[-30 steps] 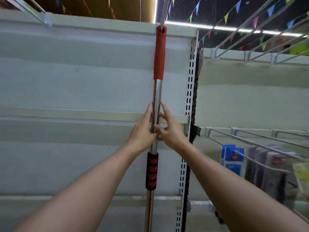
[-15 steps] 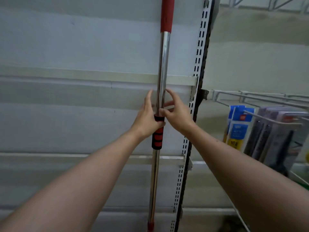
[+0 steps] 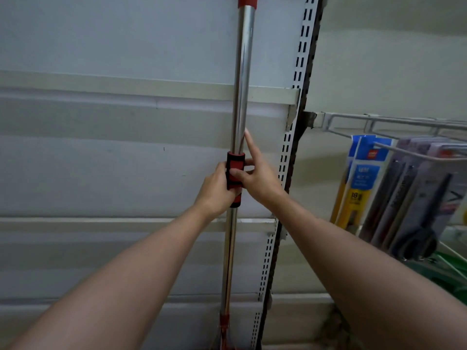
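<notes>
Left hand (image 3: 217, 189) wraps the red-and-black foam grip (image 3: 235, 170) of a chrome pole (image 3: 243, 72). Right hand (image 3: 260, 181) pinches the same grip, forefinger straight up the shaft. The pole stands near-vertical before the shelf panel (image 3: 101, 160), left of the slotted upright (image 3: 300, 46). Its top is cut off and its red foot is blurred.

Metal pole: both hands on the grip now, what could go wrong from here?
1. Both the left hand and right hand hold only the foam sleeve; it might slip on the smooth metal pole.
2. The right index finger lies along the pole above the sleeve and could get pinched.
3. If the pole tips right, it may hit the slotted upright or the hanging packs.
</notes>
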Motion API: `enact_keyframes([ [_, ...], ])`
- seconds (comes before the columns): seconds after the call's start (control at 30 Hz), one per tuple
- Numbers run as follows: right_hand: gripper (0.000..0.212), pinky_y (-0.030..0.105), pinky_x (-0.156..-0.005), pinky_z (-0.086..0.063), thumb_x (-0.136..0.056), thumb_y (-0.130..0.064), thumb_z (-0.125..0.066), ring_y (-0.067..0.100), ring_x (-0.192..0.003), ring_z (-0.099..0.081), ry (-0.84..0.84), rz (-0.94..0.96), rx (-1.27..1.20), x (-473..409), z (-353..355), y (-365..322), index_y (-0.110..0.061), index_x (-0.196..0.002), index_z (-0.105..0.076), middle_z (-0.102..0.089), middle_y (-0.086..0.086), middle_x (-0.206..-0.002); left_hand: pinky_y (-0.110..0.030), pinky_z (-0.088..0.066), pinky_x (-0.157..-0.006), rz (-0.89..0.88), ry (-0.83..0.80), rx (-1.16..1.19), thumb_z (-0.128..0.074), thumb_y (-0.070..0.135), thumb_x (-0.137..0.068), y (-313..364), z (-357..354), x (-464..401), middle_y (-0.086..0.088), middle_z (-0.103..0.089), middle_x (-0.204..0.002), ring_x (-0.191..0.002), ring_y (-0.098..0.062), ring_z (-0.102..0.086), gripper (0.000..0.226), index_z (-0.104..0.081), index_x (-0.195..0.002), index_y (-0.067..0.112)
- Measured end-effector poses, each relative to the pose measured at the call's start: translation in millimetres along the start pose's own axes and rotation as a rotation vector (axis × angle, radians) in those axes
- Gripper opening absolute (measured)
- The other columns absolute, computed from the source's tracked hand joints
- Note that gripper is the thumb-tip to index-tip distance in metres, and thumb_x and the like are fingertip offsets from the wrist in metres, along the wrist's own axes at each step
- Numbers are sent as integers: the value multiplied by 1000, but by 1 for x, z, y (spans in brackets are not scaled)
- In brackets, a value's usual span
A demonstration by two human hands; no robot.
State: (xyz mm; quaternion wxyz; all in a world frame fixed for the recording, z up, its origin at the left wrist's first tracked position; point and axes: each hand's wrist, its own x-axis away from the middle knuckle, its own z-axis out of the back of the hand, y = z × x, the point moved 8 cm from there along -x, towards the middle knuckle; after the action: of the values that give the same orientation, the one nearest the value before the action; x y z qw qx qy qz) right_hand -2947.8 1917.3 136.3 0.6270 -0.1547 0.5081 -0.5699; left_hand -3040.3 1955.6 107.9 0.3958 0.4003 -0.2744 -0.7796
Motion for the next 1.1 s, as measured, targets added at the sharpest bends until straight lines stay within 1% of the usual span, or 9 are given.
enact_keyframes([
  [0.13, 86, 41, -93, -53, -91, -12, -60, 18, -101, -64, 19, 16, 8, -1, -1, 2, -51, -145, -5, -55, -3, -114, -43, -53, -90, 9, 21, 6, -62, 13, -89, -2, -1, 1, -9, -60, -120, -107, -28, -61, 48, -41, -132, 15],
  [0.23, 81, 32, -89, -53, -92, -14, -59, 14, -99, -63, 19, 10, 15, 2, -1, 6, -45, -147, -8, -55, -2, -125, -40, -53, -91, 22, 15, 12, -61, 15, -90, -3, -2, 2, -7, -60, -121, -110, -26, -60, 49, -40, -134, 17],
  [0.4, 81, 38, -94, -52, -93, -14, -58, 20, -112, -59, 19, -54, 68, 19, -8, 17, -45, -147, -7, -55, 6, -133, -37, -45, -99, 30, -19, -109, -64, 24, -88, -7, 1, 18, -7, -54, -133, -121, -26, -53, 67, -28, -144, 20],
  [0.53, 80, 39, -97, -43, -94, -29, -56, 24, -122, -50, 12, -100, 468, 43, -5, 21, -39, -149, 1, -46, 6, -141, -33, -33, -105, -26, -102, -326, -66, 29, -87, -8, 17, 39, -5, -39, -148, -134, -22, -39, 78, -19, -149, 22],
  [0.63, 74, 36, -101, -38, -96, -34, -51, 22, -130, -41, -15, -127, 625, 73, -1, 22, -32, -151, -2, -37, 4, -147, -34, -30, -108, -59, -101, -382, -65, 30, -87, -2, 34, 53, -5, -35, -150, -136, -22, -35, 77, -19, -149, 22],
  [0.7, 70, 38, -107, -34, -96, -36, -49, 22, -135, -36, -29, -135, 734, 97, 4, 20, -29, -152, -6, -33, 3, -151, -36, -31, -109, -70, -115, -380, -65, 32, -87, 4, 36, 67, -7, -34, -150, -137, -25, -34, 77, -19, -149, 22],
  [0.83, 66, 41, -114, -26, -95, -46, -45, 22, -140, -28, -36, -199, 865, 155, 19, 16, -25, -150, -16, -29, 2, -154, -37, -26, -114, -98, -209, -408, -67, 36, -84, 9, 23, 107, -11, -32, -150, -138, -29, -30, 83, -20, -149, 15],
  [0.97, 65, 40, -107, -33, -94, -53, -42, 23, -135, -36, 66, -307, 880, 216, 53, 7, -24, -149, -21, -33, 3, -151, -36, -25, -112, -133, -343, -397, -68, 38, -83, 21, 2, 141, -12, -28, -151, -139, -28, -27, 85, -21, -148, 12],
  [1.1, 66, 43, -106, -33, -94, -57, -37, 27, -135, -35, 172, -390, 843, 267, 97, -6, -26, -150, -20, -33, 4, -151, -40, -26, -115, -185, -477, -362, -69, 41, -82, 43, -29, 175, -10, -22, -154, -141, -27, -25, 88, -19, -149, 15],
])
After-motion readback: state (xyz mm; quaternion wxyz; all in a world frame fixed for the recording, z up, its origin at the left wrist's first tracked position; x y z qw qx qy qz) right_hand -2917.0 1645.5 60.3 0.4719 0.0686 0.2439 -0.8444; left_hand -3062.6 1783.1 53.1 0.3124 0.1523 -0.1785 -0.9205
